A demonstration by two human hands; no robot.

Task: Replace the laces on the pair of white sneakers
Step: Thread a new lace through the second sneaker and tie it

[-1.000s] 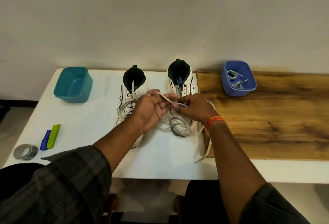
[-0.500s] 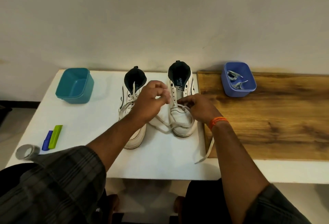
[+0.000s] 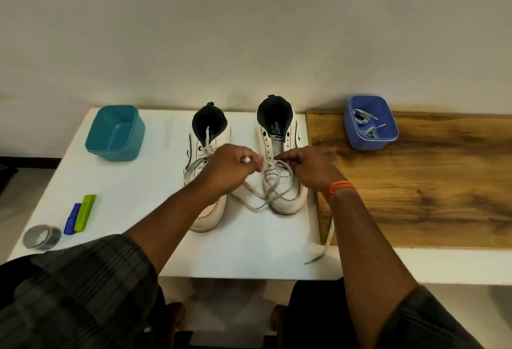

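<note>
While both white sneakers stand side by side on the white table (image 3: 133, 210), toes toward me, my hands work over the right sneaker (image 3: 279, 154). My left hand (image 3: 230, 167) has its fingers curled, pinching the tip of the white lace (image 3: 266, 193) near the left row of eyelets. My right hand (image 3: 307, 167) is curled too, pinching the same lace at the lower eyelets. Slack loops of the lace cross over the toe, and one loose end trails off past the table's front edge, below my right wrist with its orange band (image 3: 339, 188). Upper eyelets of this shoe are unthreaded. The left sneaker (image 3: 206, 154) is laced, partly hidden by my left forearm.

Teal bin (image 3: 115, 133) at far left. Blue bin (image 3: 370, 124) on the wooden board (image 3: 429, 188) at right, holding grey laces (image 3: 365, 124). Near left edge: tape roll (image 3: 41, 237), blue marker (image 3: 71, 219), green marker (image 3: 84, 212).
</note>
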